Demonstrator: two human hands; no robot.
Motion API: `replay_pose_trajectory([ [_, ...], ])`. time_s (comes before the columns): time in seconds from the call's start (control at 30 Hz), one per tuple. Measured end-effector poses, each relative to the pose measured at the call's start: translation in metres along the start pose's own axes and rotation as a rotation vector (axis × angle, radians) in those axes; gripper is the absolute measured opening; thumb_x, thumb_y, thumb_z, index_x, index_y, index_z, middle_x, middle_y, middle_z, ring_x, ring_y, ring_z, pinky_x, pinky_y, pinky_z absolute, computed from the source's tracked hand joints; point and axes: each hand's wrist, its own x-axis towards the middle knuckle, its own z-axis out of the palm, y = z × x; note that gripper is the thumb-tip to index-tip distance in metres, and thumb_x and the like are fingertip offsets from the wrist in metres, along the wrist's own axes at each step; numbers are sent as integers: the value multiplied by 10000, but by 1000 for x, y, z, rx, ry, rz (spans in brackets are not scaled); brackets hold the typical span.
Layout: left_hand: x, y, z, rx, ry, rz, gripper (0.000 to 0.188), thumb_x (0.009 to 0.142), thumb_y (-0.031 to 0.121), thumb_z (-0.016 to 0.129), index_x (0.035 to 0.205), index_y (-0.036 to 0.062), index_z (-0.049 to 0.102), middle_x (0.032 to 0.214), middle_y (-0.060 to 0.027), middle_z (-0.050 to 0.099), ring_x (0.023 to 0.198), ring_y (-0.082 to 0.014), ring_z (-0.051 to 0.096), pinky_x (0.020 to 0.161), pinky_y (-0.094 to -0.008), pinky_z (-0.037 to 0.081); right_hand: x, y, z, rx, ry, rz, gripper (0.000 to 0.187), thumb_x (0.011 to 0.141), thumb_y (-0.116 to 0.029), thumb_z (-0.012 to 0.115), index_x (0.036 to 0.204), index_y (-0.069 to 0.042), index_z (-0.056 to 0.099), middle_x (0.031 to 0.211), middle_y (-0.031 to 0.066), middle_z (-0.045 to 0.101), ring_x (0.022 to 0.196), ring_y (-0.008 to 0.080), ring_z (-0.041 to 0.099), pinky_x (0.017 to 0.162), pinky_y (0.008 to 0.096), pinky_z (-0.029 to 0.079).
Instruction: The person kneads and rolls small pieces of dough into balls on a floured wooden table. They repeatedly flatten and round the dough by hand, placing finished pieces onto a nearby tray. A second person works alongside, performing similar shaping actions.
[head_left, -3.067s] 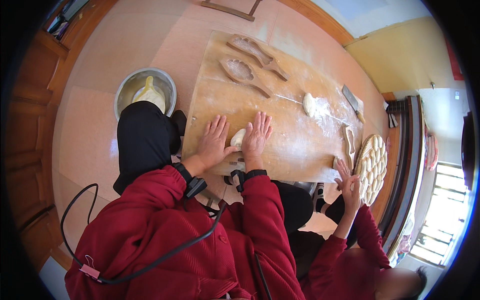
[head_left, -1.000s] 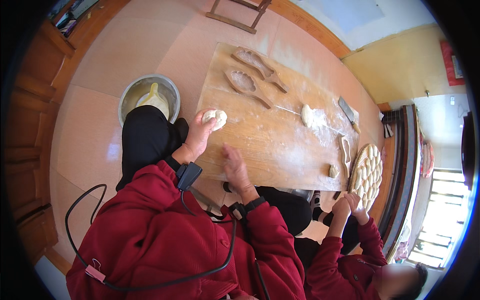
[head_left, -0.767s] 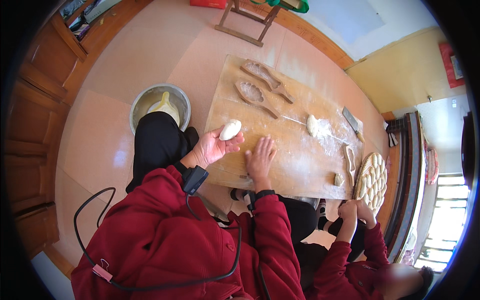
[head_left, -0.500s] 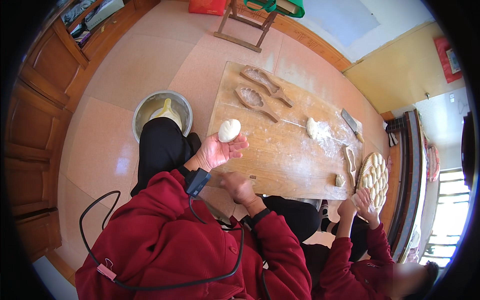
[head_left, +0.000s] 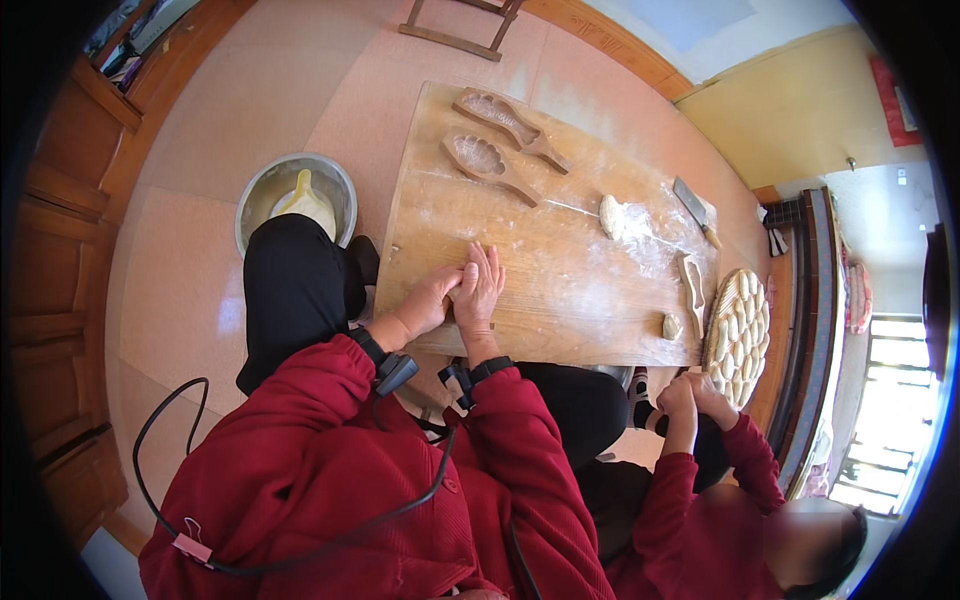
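Observation:
At the near left edge of the floured wooden board (head_left: 560, 300), my left hand (head_left: 426, 303) and my right hand (head_left: 480, 290) are clasped together. Between the palms the white piece of dough is hidden; half a second ago it lay in the left one. My right fingers stretch over the left hand, pointing away from me. Beyond my hands lie two carved wooden moulds with handles, the nearer mould (head_left: 482, 160) and the farther mould (head_left: 500, 116), both dusted with flour.
Right on the board are a dough lump (head_left: 608, 216), a cleaver (head_left: 690, 203), a narrow mould (head_left: 692, 282) and a small dough piece (head_left: 671, 326). A round tray (head_left: 712, 335) holds several shaped pieces. A co-worker's hands (head_left: 695, 395) are joined beside it. Left stands a metal basin (head_left: 246, 212).
My left hand has turned over from palm up, and my right hand has come up against it, covering the dough. The co-worker's hands have closed together. The whole view has shifted slightly.

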Motion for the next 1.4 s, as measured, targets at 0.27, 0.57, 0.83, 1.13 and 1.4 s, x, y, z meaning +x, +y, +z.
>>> replay_pose_trajectory([
  [0.27,10,1,-3,672,202,-198,625,798,61,664,1395,67,479,1482,-211,414,1432,-434,259,1162,-523,217,44,10,9,-236,89,16,456,1001,-297,424,1345,-14,522,1490,172,431,1459,369,243,1175,542,124],
  [0.57,-9,2,12,359,-23,122,607,820,29,613,1410,53,472,1480,-173,440,1397,-405,359,1140,-519,278,-9,5,-1,195,101,-26,507,1032,-321,310,1405,-18,470,1506,178,408,1453,360,264,1179,511,142],
  [0.83,4,5,-7,726,97,-216,718,812,240,679,1445,42,405,1561,-196,293,1466,-390,208,1173,-542,169,48,16,13,-265,93,40,504,1024,-326,360,1415,-25,463,1518,219,367,1458,397,229,1180,522,129],
  [1.13,-6,-1,8,478,-119,-30,693,818,187,658,1448,48,405,1551,-192,319,1458,-393,240,1170,-532,189,0,0,0,28,81,-75,510,1032,-330,319,1430,-40,453,1507,190,399,1466,370,227,1184,499,120],
  [1.4,8,4,-2,645,9,-131,667,847,126,606,1460,19,367,1529,-180,354,1453,-379,257,1168,-544,190,36,16,7,197,14,-18,507,1039,-317,322,1442,-30,433,1492,202,416,1462,373,235,1180,518,119],
])
